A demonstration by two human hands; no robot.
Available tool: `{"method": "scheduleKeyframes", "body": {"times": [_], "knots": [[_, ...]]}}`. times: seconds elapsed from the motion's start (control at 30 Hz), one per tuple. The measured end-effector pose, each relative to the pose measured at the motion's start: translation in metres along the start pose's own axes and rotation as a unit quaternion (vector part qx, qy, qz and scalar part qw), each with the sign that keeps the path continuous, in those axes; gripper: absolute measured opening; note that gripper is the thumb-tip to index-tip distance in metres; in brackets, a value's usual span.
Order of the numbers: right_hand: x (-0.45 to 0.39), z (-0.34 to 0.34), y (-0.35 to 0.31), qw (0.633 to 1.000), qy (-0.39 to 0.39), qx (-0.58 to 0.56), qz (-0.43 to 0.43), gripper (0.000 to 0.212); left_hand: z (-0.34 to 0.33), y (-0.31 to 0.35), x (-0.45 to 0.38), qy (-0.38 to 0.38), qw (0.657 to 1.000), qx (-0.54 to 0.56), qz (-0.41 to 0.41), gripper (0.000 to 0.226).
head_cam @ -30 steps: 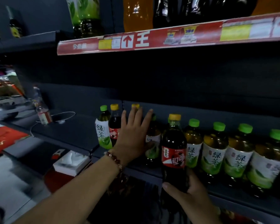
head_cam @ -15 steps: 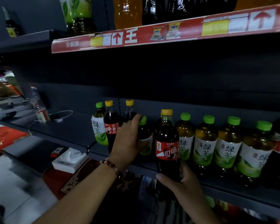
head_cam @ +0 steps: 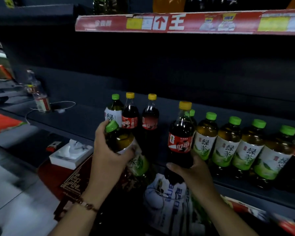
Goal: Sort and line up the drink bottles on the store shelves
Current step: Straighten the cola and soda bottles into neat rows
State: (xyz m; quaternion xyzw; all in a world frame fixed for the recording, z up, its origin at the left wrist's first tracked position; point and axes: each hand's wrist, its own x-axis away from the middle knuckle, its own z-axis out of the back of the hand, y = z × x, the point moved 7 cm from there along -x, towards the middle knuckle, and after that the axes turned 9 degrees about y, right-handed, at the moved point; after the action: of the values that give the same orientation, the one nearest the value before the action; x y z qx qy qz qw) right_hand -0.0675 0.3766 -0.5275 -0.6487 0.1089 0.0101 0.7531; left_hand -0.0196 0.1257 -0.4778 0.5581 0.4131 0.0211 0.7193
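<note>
My left hand (head_cam: 107, 157) grips a green-capped green tea bottle (head_cam: 124, 142), tilted and lifted off the dark shelf (head_cam: 85, 120). My right hand (head_cam: 192, 174) holds a yellow-capped cola bottle (head_cam: 180, 138) upright by its lower body, just in front of the shelf edge. Behind them at the left stand one green tea bottle (head_cam: 113, 111) and two cola bottles (head_cam: 130, 114) (head_cam: 150, 116). A row of green tea bottles (head_cam: 228, 143) with green caps lines the shelf to the right of my right hand.
An upper shelf with a red price strip (head_cam: 177, 23) hangs overhead and holds more bottles. A small clear bottle (head_cam: 40, 99) and a white cable (head_cam: 61, 108) lie on the shelf's left end. A white tissue box (head_cam: 70, 154) sits below.
My left hand closed on the green tea bottle, pulled it off the shelf and tilted it. The right hand kept the cola bottle, which stands slightly further right.
</note>
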Motion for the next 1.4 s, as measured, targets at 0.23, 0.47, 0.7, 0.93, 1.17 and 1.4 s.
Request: {"method": "scheduleKeyframes", "body": {"times": [0.23, 0.47, 0.7, 0.93, 1.17, 1.4], "knots": [[-0.041, -0.047, -0.006, 0.995, 0.069, 0.036, 0.055, 0.048, 0.029, -0.023, -0.006, 0.017, 0.999, -0.004, 0.044, 0.088], [-0.065, -0.071, 0.013, 0.988, 0.122, 0.084, 0.05, 0.057, 0.041, -0.028, -0.01, 0.033, 0.997, 0.014, 0.062, 0.089], [-0.058, -0.075, 0.01, 0.993, 0.102, 0.053, 0.032, 0.053, 0.034, -0.022, -0.012, 0.015, 0.997, 0.027, 0.077, 0.087], [0.037, -0.077, -0.02, 0.978, -0.156, 0.129, -0.042, 0.07, 0.031, 0.008, -0.019, -0.009, 0.995, 0.054, 0.087, 0.087], [0.048, -0.065, -0.142, 0.952, -0.185, 0.21, 0.126, 0.051, 0.034, 0.092, -0.061, -0.026, 0.996, 0.078, 0.036, 0.09], [0.01, -0.053, -0.269, 0.967, -0.086, 0.13, 0.203, 0.04, 0.037, 0.221, -0.131, -0.029, 0.989, 0.093, -0.114, 0.066]]}}
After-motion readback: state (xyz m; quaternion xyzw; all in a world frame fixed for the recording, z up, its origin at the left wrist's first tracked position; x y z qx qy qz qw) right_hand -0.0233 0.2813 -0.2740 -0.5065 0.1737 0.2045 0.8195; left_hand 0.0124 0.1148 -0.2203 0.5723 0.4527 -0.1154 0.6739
